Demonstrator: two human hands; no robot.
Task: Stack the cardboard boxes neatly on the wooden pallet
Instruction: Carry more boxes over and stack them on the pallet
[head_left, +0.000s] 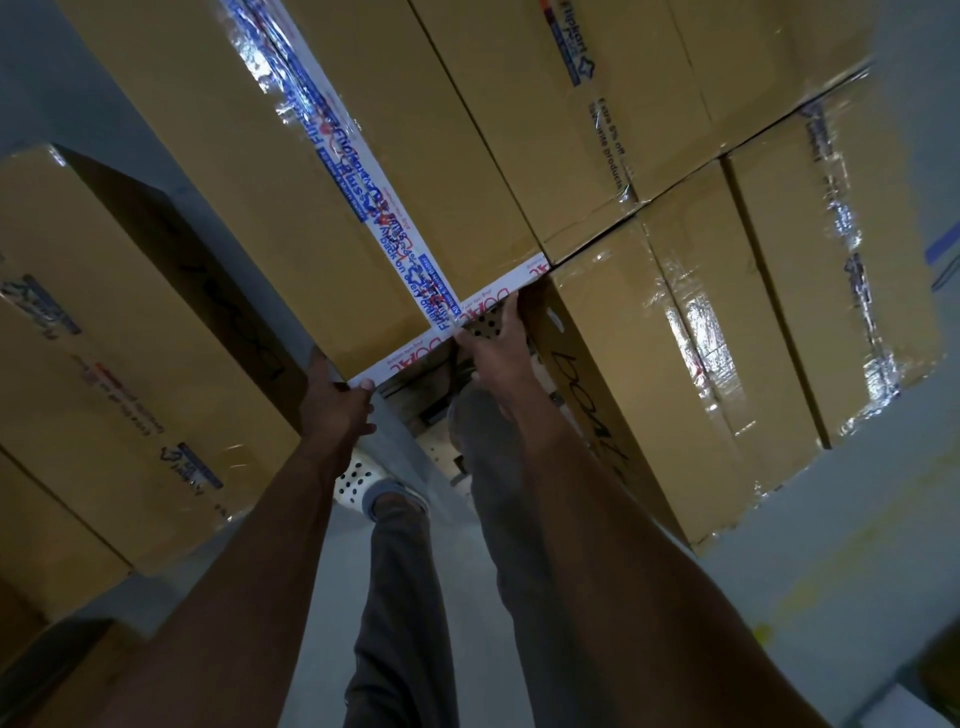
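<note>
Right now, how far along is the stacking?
Done: several boxes in the right stack sit packed tight. In hand: left hand and right hand grip the near edge of a taped box. Left: seating it and, probably, moving the left stack. The pallet is hidden.

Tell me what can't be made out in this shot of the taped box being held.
All in the head view:
1. Held box: its far end is cut off by the top edge.
2. Right hand: its fingertips are hidden by the box's near edge, so the grip is unclear.
3. Wooden pallet: not identifiable; the held box, stacked boxes and legs block the floor.
4. Tape: the print is overlapped and mostly unreadable.
</note>
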